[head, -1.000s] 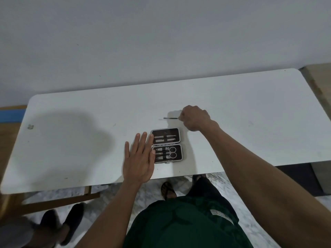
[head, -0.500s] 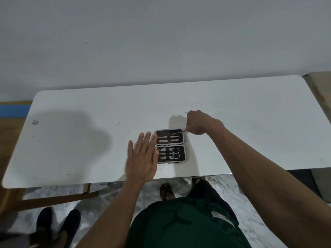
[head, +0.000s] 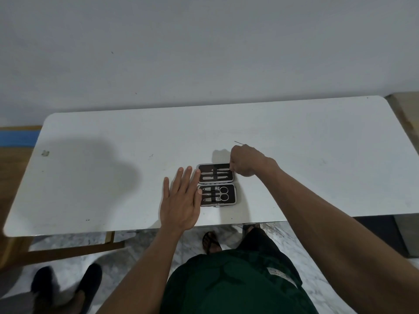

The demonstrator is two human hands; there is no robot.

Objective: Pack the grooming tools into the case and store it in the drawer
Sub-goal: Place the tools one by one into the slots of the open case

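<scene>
We see the open case (head: 217, 184) lying flat near the front edge of the white table (head: 113, 168), both halves facing up. The half nearer the person holds small scissors (head: 221, 193) and other metal tools under a strap; the far half holds several slim metal tools (head: 216, 174) side by side. The left hand (head: 181, 200) lies flat against the case's left edge, fingers straight and spread, with the forefinger and thumb touching the case's rim. The right hand (head: 243, 163) is curled at the far right corner of the case, pinching a thin metal tool (head: 238, 143) whose fine tip sticks out past the knuckles, away from the case. We cannot tell whether its other end touches the lining. Below the table's front edge are the person's dark green clothing (head: 226, 282), a sandalled foot (head: 210, 242) on the marble floor (head: 68, 268), and someone's dark shoes (head: 65, 284) to the case's left.
</scene>
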